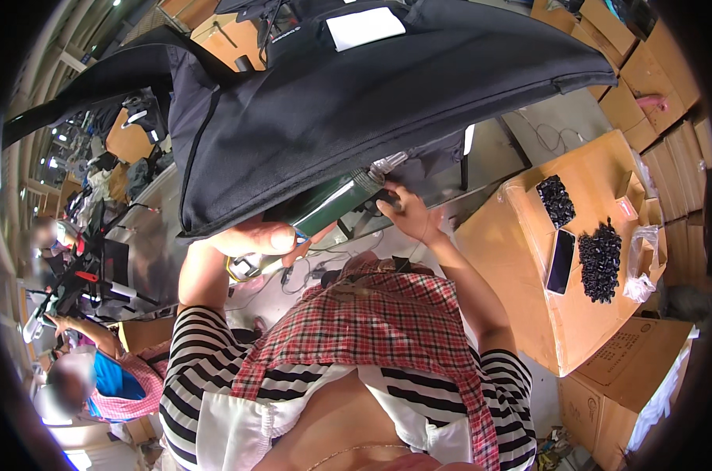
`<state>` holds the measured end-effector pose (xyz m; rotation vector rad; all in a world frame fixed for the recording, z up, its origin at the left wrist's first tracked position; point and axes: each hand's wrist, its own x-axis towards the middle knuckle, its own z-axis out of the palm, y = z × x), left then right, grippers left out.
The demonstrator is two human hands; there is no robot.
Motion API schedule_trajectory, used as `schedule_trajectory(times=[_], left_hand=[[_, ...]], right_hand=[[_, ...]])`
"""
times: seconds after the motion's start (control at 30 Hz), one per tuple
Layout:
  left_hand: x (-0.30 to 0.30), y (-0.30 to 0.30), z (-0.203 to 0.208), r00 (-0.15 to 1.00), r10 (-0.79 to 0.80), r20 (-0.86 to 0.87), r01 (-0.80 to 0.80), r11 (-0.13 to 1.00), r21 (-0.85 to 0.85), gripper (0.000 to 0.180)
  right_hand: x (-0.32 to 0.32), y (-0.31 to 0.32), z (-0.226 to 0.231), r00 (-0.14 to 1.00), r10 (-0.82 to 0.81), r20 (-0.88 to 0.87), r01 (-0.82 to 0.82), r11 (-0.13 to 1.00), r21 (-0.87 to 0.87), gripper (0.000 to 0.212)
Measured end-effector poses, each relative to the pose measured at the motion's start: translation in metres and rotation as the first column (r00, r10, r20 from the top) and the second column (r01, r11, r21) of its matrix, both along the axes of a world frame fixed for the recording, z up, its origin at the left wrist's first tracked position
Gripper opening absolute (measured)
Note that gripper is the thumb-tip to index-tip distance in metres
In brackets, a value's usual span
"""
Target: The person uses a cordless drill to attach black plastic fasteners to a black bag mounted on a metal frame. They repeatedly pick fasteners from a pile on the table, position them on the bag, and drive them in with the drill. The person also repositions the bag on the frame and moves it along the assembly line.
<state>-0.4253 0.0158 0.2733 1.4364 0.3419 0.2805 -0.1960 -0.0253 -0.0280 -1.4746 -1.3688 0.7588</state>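
Work seems unfinished (2 right-side heaps (pixel 599 263) unused): tool (pixel 338 201) is gripped by left hand (pixel 255 236), grip of right hand (pixel 413 216) cannot be told.

1 dark-screened phone (pixel 560 261) lies on brown cardboard (pixel 517 290) near 1 carton (pixel 626 363).

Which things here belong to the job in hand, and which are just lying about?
Job in hand, apparently:
- dark green cylindrical tool, in the left hand
- large black fabric piece

Lying about, probably:
- flat rectangular black-screened phone
- crumpled clear plastic bag
- heaped small black pieces (use unclear)
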Motion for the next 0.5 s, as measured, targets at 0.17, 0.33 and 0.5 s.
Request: schedule_trajectory(times=[0.17, 0.33, 0.5], left_hand=[[-0.002, 0.003, -0.006, 0.997, -0.012, 0.073, 0.012, 1.000, 0.000, 0.108], [0.006, 0.000, -0.013, 0.961, -0.019, 0.276, 0.029, 0.999, -0.035, 0.110], [0.005, 0.008, -0.009, 0.975, -0.079, 0.209, 0.083, 0.996, -0.013, 0.116]], right_hand=[[-0.025, -0.007, -0.029, 0.598, -0.106, -0.795, -0.169, 0.952, -0.255, 0.050], [-0.023, -0.018, 0.009, 0.248, -0.197, -0.948, 0.024, 0.980, -0.197, 0.027], [0.058, -0.050, 0.059, 0.239, -0.266, -0.934, 0.435, 0.889, -0.142, 0.027]])
